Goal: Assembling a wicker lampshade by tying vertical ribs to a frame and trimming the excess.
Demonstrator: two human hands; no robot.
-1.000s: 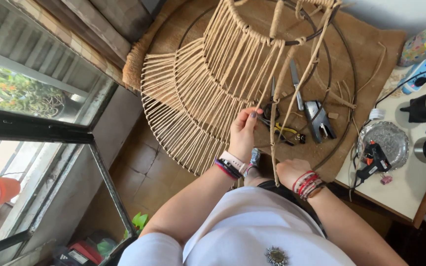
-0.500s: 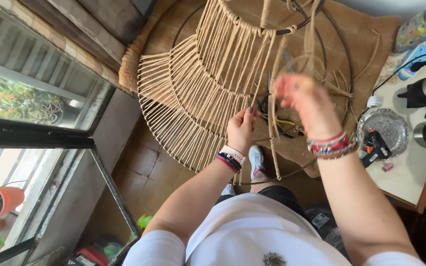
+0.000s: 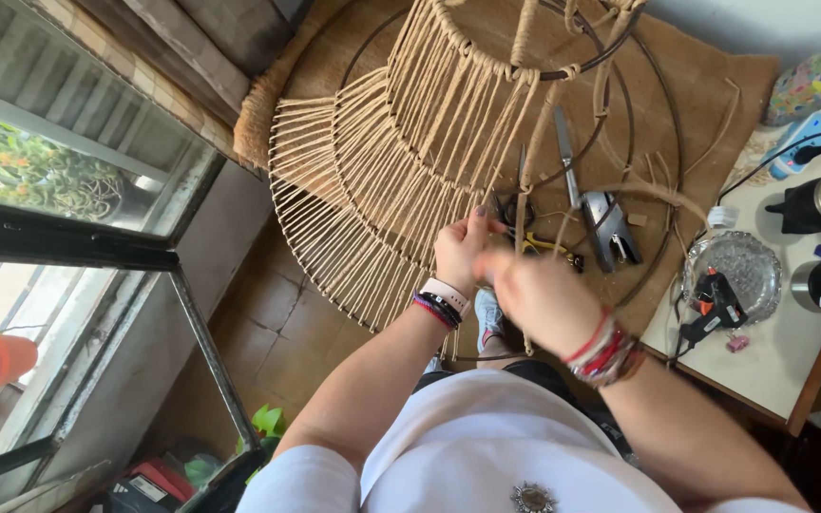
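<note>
Cord (image 3: 525, 204) hanging from the tiered wire lampshade frame (image 3: 401, 161) at centre is pinched in the left hand (image 3: 463, 252), while the blurred right hand (image 3: 539, 299) beside it seems closed on a strand, apparently mid-wrap, needing steady tension next.

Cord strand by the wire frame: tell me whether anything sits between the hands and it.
Nothing visible does. The left hand already touches the cord strand hanging from the wire frame; the blurred right hand is right beside it.
</note>
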